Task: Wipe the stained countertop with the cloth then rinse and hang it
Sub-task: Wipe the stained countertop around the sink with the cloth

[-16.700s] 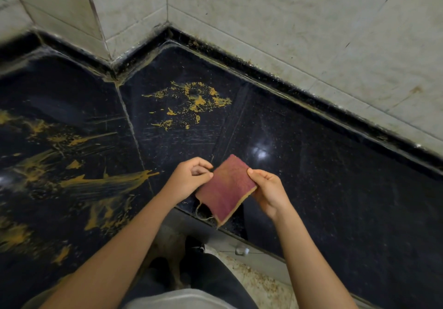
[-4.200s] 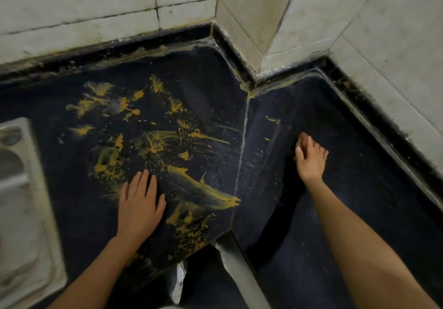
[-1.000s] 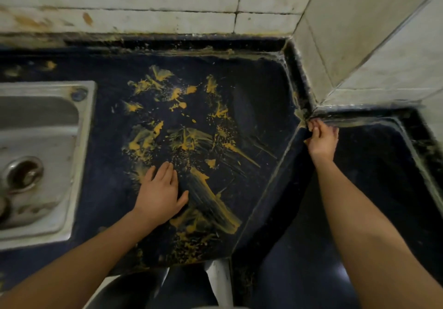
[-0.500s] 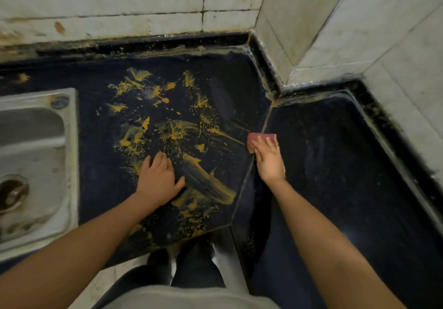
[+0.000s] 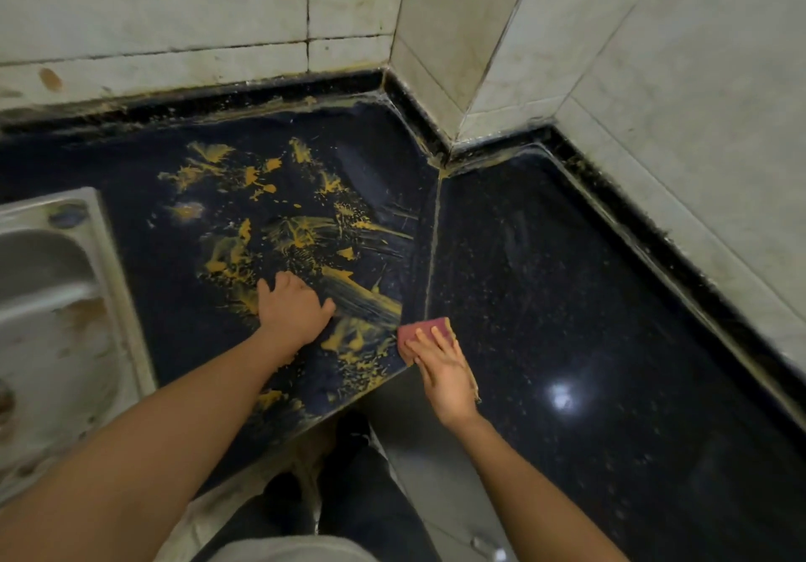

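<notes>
The dark countertop point(image 5: 567, 299) wraps an inner corner. Its left slab carries yellow smeared stains point(image 5: 305, 238); the right slab looks wiped. A small reddish cloth pad point(image 5: 421, 329) lies flat at the seam near the front edge. My right hand point(image 5: 442, 369) presses on it with fingers spread, covering most of it. My left hand point(image 5: 294, 310) rests flat on the stained slab, palm down, holding nothing.
A steel sink point(image 5: 48, 299) sits at the left edge of the counter. Tiled walls point(image 5: 479, 37) with a jutting corner close off the back and right. My dark trousers point(image 5: 357, 500) and the floor show below the counter's front edge.
My right hand has dragged the cloth toward me along the seam, from mid-counter to near the front edge. The left hand stays planted on the stains.
</notes>
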Demonstrator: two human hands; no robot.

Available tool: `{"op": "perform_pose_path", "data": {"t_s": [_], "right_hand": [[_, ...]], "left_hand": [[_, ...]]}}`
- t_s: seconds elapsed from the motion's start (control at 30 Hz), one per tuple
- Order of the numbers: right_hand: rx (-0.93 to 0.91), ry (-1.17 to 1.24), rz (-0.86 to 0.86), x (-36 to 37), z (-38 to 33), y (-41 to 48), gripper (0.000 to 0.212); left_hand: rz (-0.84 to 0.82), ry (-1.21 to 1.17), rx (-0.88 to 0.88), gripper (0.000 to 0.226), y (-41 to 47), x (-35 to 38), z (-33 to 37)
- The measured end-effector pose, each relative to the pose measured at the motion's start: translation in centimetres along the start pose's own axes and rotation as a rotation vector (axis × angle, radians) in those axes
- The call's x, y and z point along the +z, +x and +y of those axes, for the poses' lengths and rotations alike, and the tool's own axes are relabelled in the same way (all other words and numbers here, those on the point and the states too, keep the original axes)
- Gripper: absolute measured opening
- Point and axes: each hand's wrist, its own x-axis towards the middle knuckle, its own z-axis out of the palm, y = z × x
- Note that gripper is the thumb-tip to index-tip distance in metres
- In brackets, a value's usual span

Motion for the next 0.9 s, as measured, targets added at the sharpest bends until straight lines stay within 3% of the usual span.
{"op": "perform_pose_path", "data": {"t_s": [0.3,0.37,0.47,0.57,0.63,0.8,0.9], "right_hand": [[-0.252,-0.154,-0.209,-1.7,0.7,-3.2,0.032],[-0.235,-0.028,-0.246,-3.4,0.3,-3.2,0.032],[-0.065,0.210,-0.280,-6.1,-0.2,-1.4,0.029],[0.093,0.477,-0.113,-8.0,-0.1,2.3,0.029],[0.167,0.504,-0.034,-8.7,0.0,5.6,0.032],[0.153,0.527,0.274,-8.5,-0.8,13.8,0.035],[0.130,0.501,0.307,-6.5,0.1,18.9,0.036]], "left_hand": [[0.011,-0.039,0.035,0.064,0.0,0.3,-0.7],[0.013,-0.035,0.038,0.065,0.0,0.5,-0.8],[0.029,-0.021,0.052,0.067,0.2,0.8,-1.0],[0.057,-0.024,0.070,0.067,0.3,1.0,-1.2],[0.085,-0.043,0.075,0.064,0.4,1.3,-1.6],[0.079,-0.095,0.043,0.060,0.5,1.4,-1.5],[0.085,-0.131,0.008,0.059,0.4,1.3,-1.3]]}}
